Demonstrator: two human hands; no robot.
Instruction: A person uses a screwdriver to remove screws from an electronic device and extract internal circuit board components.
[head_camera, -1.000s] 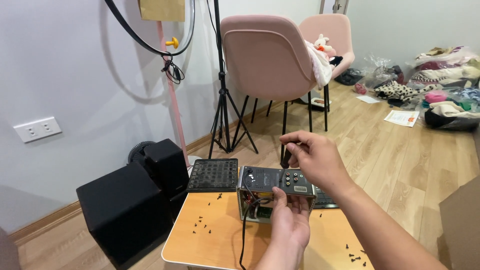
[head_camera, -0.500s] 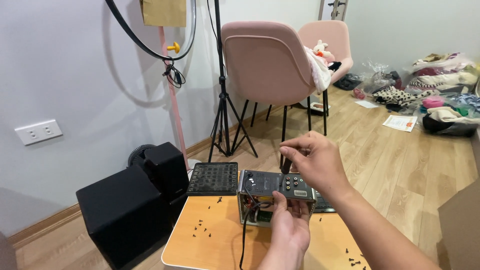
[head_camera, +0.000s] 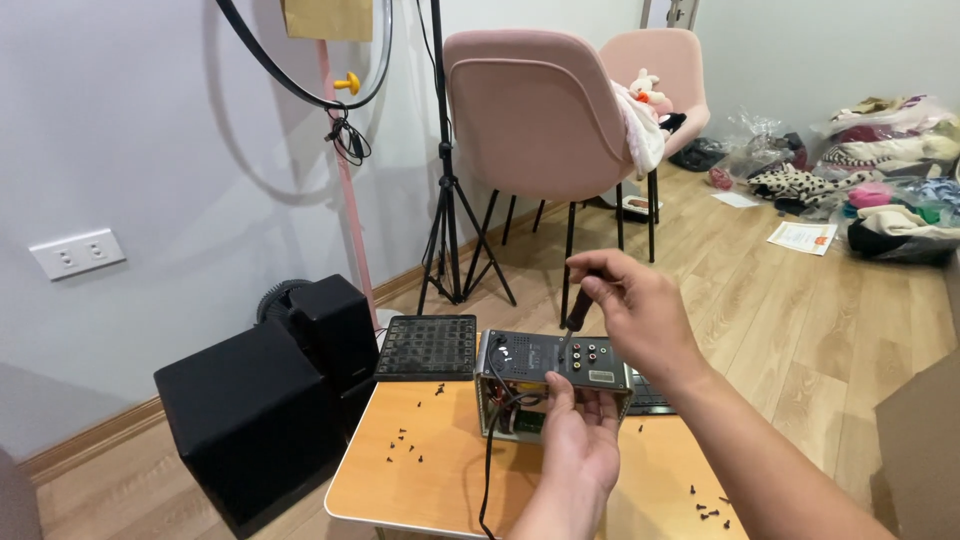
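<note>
A small metal electronics box with its inside wiring showing stands on a low wooden table. My left hand grips the box's near side from below. Above the box, my right hand is closed round the dark handle of a screwdriver, whose shaft points down onto the black panel with round sockets on the box. A black cable runs from the box toward me over the table's edge.
Several small black screws lie scattered on the table, more at the right front. A black grille panel lies at the table's far left. Two black speakers stand left. Pink chairs, a tripod and piles of clothes are behind.
My right hand has shifted the screwdriver slightly along the black panel; my left hand keeps its hold on the box. The view has moved a little.
</note>
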